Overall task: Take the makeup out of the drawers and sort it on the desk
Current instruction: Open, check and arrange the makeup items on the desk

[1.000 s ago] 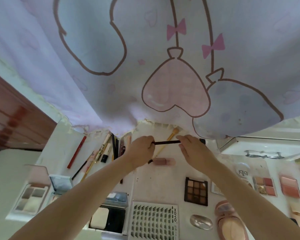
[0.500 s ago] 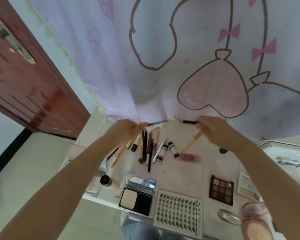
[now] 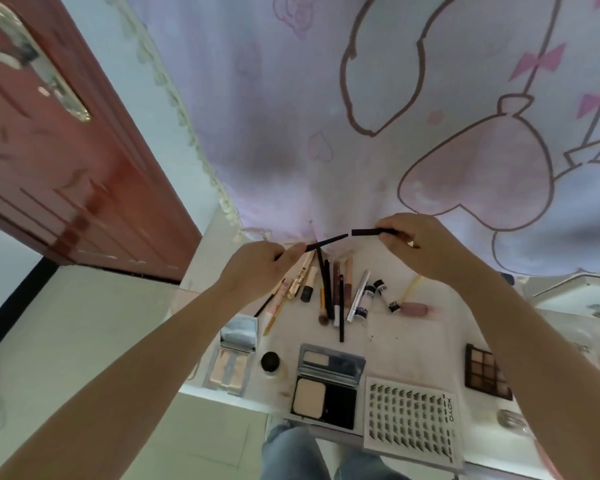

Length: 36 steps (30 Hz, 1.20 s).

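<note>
Above a white desk (image 3: 406, 344), the left hand (image 3: 257, 268) pinches a thin black pencil (image 3: 326, 242) while the right hand (image 3: 426, 244) pinches its black cap (image 3: 366, 232) — the two parts just apart. Below lie pencils, tubes and brushes in a row (image 3: 340, 292), with open palettes — and a lash card (image 3: 411, 422) — nearer the desk's front edge.

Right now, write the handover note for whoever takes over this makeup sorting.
Left hand pinches the black pencil; right hand pinches its pulled-off cap, a small gap between the two.
On the desk: pens, tubes and brushes in a row at the back; open powder compact, lash card and brown eyeshadow palette along the front.
Done: most items laid out in groups.
Left: recap the pencil, lay it with the pens. Drawers not in view.
</note>
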Each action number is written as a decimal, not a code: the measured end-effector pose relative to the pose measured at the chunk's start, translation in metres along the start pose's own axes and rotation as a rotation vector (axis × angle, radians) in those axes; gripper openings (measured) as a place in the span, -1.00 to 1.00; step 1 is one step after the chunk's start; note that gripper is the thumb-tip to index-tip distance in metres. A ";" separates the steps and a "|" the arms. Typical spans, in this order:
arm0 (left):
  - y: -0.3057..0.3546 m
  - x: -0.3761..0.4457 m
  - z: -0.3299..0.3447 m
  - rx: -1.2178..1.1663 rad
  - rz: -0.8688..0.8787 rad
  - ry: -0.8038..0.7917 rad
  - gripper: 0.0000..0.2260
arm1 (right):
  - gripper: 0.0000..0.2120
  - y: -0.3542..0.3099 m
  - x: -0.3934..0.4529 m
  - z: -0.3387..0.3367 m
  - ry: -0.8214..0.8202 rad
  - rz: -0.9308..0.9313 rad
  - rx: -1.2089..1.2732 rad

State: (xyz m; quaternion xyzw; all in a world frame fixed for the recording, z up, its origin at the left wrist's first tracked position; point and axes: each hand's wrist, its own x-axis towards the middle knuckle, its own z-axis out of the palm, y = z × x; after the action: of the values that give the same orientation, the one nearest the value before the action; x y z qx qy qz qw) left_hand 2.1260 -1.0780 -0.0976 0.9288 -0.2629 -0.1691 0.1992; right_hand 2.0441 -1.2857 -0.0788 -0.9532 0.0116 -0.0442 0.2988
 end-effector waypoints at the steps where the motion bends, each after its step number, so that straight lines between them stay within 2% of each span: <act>1: -0.006 -0.001 -0.003 -0.003 0.003 -0.003 -0.51 | -0.81 -0.007 0.004 0.004 -0.008 0.000 -0.005; 15: -0.075 0.004 -0.039 -0.066 0.034 -0.050 -0.52 | -0.81 -0.069 0.045 0.038 -0.045 0.065 -0.013; 24: -0.089 0.015 -0.047 -0.096 0.151 -0.099 -0.55 | -0.76 -0.088 0.060 0.052 -0.088 0.099 -0.042; 28: -0.096 0.020 -0.045 -0.168 0.217 -0.268 -0.81 | -0.76 -0.085 0.070 0.061 -0.195 0.087 -0.113; 31: -0.102 0.027 -0.035 -0.062 0.230 -0.385 -0.78 | -0.77 -0.079 0.079 0.075 -0.282 0.096 -0.159; 33: -0.105 0.034 -0.027 0.086 0.246 -0.409 -0.76 | -0.75 -0.075 0.084 0.088 -0.319 0.122 -0.154; 36: -0.110 0.046 -0.015 0.111 0.244 -0.432 -0.74 | -0.66 -0.070 0.092 0.107 -0.322 0.179 -0.066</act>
State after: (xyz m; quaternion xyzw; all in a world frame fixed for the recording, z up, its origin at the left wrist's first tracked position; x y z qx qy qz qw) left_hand 2.2157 -1.0129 -0.1449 0.8420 -0.4181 -0.3240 0.1062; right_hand 2.1453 -1.1716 -0.1195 -0.9524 0.0497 0.1362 0.2680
